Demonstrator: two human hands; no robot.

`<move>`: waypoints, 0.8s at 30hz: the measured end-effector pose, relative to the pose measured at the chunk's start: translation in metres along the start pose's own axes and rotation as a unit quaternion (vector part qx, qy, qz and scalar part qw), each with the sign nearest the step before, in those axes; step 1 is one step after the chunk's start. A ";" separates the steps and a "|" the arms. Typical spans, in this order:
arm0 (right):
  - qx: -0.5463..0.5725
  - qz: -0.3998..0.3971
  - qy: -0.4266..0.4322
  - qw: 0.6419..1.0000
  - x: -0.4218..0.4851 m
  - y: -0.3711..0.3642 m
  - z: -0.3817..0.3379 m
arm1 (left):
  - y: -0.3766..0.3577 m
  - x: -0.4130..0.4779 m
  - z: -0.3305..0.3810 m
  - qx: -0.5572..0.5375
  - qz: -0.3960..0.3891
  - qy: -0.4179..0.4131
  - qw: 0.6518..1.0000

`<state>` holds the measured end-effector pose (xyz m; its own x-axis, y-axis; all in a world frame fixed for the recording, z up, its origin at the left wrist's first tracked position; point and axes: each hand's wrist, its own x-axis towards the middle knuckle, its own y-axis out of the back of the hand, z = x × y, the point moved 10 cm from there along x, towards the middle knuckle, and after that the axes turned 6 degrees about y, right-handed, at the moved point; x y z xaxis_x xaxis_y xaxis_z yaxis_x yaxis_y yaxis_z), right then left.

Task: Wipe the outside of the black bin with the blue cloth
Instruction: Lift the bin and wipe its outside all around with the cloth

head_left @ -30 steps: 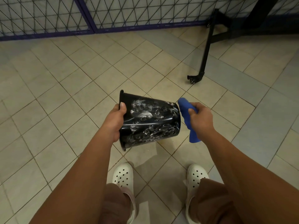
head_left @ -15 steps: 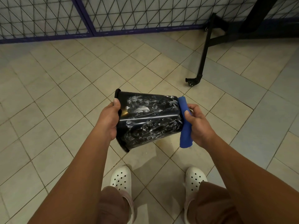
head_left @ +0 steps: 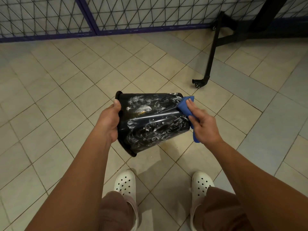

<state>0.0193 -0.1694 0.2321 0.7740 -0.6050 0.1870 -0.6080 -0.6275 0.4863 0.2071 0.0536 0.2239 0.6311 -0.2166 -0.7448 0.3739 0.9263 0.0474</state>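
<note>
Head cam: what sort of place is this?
Probably an indoor utility or storage area, not a home room: tiled floor, wire mesh fence in a purple frame, and a black stand leg on a caster.

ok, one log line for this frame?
phase: wiping; left hand: grips black bin rim, bin sideways; right hand: holds blue cloth against base edge; white smears on side
</note>
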 end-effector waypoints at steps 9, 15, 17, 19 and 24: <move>-0.179 -0.030 0.030 0.983 0.009 -0.005 -0.006 | -0.005 -0.005 0.006 0.028 -0.003 -0.028 0.999; -0.238 -0.008 0.141 0.961 0.003 -0.008 -0.026 | -0.004 -0.005 0.010 0.003 0.005 -0.036 0.999; -0.237 0.000 0.181 0.955 0.003 -0.005 -0.033 | -0.003 -0.004 0.009 0.005 0.001 -0.029 1.000; -0.241 0.002 0.203 0.949 0.004 -0.003 -0.036 | -0.003 -0.004 0.008 0.007 -0.004 -0.023 1.000; -0.261 0.025 0.134 0.956 0.010 -0.004 -0.030 | -0.004 -0.004 0.014 0.001 -0.001 -0.042 0.999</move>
<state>0.0350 -0.1585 0.2577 0.8068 -0.4368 0.3979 -0.5275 -0.2290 0.8181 0.2122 0.0468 0.2360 0.6850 -0.2439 -0.6865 0.3765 0.9252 0.0470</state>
